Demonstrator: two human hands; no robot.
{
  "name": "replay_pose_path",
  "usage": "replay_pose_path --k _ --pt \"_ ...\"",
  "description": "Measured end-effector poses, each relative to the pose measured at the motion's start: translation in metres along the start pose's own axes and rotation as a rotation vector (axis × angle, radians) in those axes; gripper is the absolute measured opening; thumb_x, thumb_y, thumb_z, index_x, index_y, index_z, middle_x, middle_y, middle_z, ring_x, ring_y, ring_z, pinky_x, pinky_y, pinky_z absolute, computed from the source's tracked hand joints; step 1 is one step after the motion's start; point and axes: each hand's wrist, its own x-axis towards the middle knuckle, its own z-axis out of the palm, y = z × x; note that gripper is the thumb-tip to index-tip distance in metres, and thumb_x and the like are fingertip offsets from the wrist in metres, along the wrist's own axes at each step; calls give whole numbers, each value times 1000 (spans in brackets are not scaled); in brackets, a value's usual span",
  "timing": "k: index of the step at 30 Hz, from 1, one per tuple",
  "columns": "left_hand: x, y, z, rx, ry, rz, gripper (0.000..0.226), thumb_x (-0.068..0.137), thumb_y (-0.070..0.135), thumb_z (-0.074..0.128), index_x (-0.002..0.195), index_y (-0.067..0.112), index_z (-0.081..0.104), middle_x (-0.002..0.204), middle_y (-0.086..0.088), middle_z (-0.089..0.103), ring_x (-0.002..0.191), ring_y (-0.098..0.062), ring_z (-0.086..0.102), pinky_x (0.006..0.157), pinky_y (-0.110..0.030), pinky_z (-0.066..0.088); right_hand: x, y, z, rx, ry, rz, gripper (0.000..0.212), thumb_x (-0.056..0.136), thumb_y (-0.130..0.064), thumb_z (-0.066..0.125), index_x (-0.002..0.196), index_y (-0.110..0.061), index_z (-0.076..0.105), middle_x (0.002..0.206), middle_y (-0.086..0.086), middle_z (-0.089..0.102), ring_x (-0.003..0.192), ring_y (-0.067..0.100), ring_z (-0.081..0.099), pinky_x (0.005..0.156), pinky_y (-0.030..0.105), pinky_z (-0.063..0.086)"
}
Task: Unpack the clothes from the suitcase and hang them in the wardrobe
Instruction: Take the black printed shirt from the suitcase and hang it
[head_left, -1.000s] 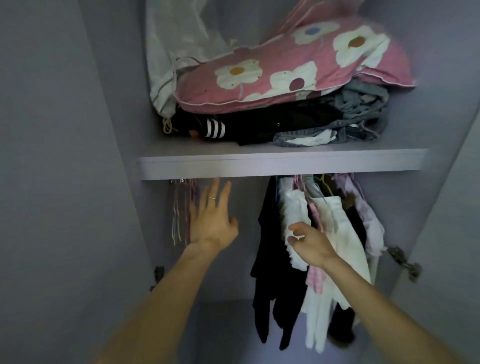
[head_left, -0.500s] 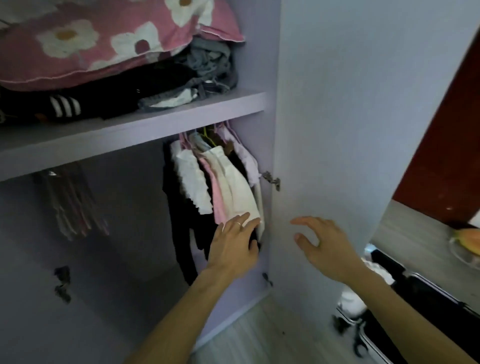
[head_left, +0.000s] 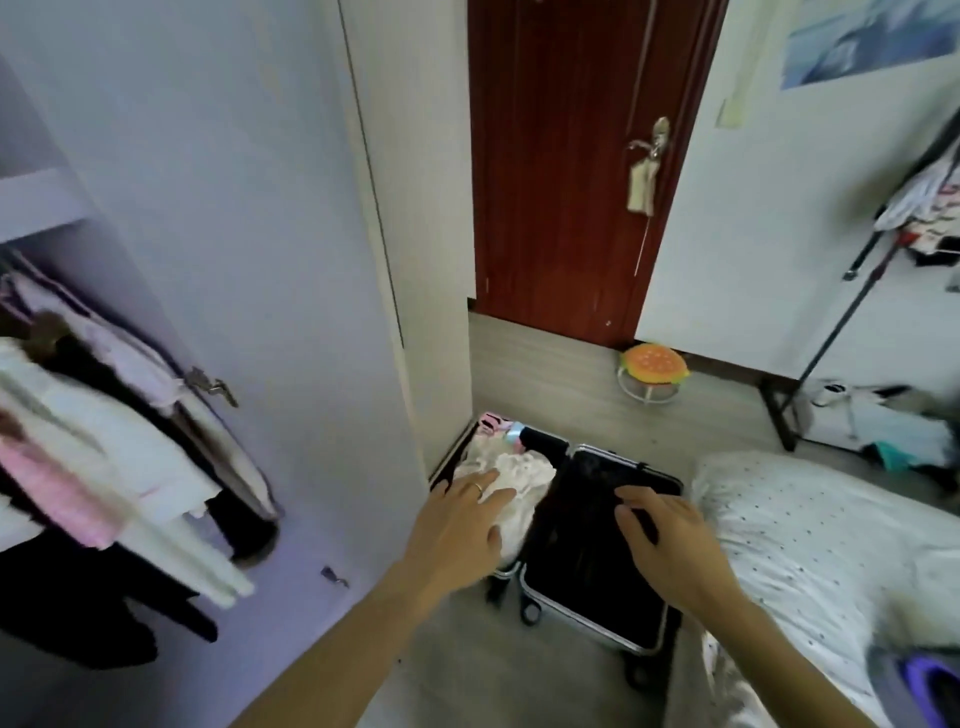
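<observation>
Loosely spread left hand (head_left: 457, 525), right hand (head_left: 670, 545), empty

Dim, soft indoor light; heavy motion blur on hanging white and pink clothes (head_left: 104, 467); wide-angle bending at edges.

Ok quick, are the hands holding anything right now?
Left hand: open, fingers spread, holding nothing, over the white clothes.
Right hand: open, fingers relaxed, holding nothing, over the black suitcase.

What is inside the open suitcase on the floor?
In the suitcase, the left half holds crumpled white clothes, a pink item at the far end. The right half shows only black lining; anything beneath is hidden.
</observation>
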Motion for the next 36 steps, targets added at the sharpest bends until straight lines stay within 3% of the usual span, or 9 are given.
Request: replay_pose_path --k 7,15,26,31,36 --pt "115 43 35 -35 -120 29 58 96 30 45 152 35 30 163 3 23 148 -18 23 118 -40 23 67 103 -32 -25 -10 173 38 101 -38 45 134 -23 55 125 -4 65 126 25 46 100 34 39" --pt "223 28 89 -54 -261 -13 58 96 31 46 152 31 30 163 2 22 149 -18 19 119 -43 22 158 165 -4 -19 -136 348 44 99 -39 41 140 -24 46 129 -3 64 128 27 44 99 37 42" --pt "379 -26 215 -110 -508 -137 63 99 33 43 156 26 18 165 -2 11 151 -22 13 120 -48 19 300 251 104 -40 -343 453 50 99 -44 41 145 -23 39 133 0 60 126 28 48 103 39 42" --pt "418 -52 335 -142 -630 -246 63 100 36 41 157 23 17 165 -1 12 151 -22 14 119 -46 23 348 316 206 -10 -437 504 52 99 -44 42 146 -25 35 139 1 53 130 27 42 103 39 41" --pt "431 -72 468 -145 -692 -327 69 102 46 37 159 22 6 166 0 -1 153 -23 3 121 -49 13 376 377 325 -6 -518 510 56 98 -48 45 148 -28 32 148 0 39 132 24 41 97 35 47"
